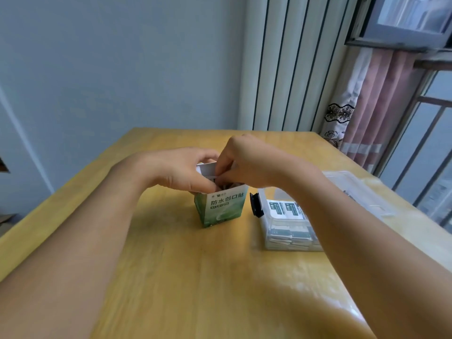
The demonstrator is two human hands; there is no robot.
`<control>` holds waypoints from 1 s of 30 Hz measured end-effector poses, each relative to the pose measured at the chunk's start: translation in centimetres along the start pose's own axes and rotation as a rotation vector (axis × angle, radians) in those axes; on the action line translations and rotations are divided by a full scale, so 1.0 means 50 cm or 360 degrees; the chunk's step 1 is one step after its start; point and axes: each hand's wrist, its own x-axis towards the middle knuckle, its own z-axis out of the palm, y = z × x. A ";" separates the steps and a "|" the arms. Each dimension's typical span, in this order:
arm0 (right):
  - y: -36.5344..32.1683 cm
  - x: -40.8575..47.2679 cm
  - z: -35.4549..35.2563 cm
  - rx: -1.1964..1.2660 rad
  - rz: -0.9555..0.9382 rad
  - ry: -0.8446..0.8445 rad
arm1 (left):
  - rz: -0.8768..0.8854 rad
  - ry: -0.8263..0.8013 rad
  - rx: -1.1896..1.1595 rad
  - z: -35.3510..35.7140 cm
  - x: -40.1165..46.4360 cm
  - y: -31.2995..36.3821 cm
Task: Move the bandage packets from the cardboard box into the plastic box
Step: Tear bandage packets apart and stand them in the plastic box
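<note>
The left hand (181, 172) is steadying the open cardboard box (221, 207) by its rim on the counter (171, 277), its grip curled over the top edge. The right hand (247, 165) is reaching inside, fingers pinching at the bandage packets (226, 185); whether any is held, I cannot tell. The plastic box (288, 223), to the right, is already holding packets. Next, probably: lifting a packet out and carrying it right.

cardboard box (221, 206) upright on the table (171, 277), mid-table; left hand (181, 171) at its top left, right hand (247, 165) at its top right, fingers reaching into the opening | plastic box (288, 231) just right of it, apart; bandage packets (285, 209) inside | lid (359, 192) right of and farther than the plastic box | curtain (371, 106) far right, beyond the table
</note>
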 end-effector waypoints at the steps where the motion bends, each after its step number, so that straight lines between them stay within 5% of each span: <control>1: 0.004 -0.002 -0.003 0.0049 0.0002 -0.0010 | -0.0020 0.0012 0.0002 0.001 0.001 -0.001; 16: 0.013 -0.006 0.003 0.0116 -0.0077 -0.0074 | 0.0013 0.0307 0.0065 -0.005 0.012 -0.004; 21: 0.033 -0.007 -0.025 0.0192 -0.0034 0.0215 | -0.0046 0.0587 0.0243 -0.014 0.004 0.009; 26: 0.051 -0.029 -0.090 0.0619 -0.0011 0.0465 | 0.0242 0.0785 -0.0225 -0.021 0.002 0.034; 30: 0.042 -0.051 -0.123 0.0631 0.0004 0.0570 | 0.0429 0.0676 -0.0765 -0.005 -0.007 0.080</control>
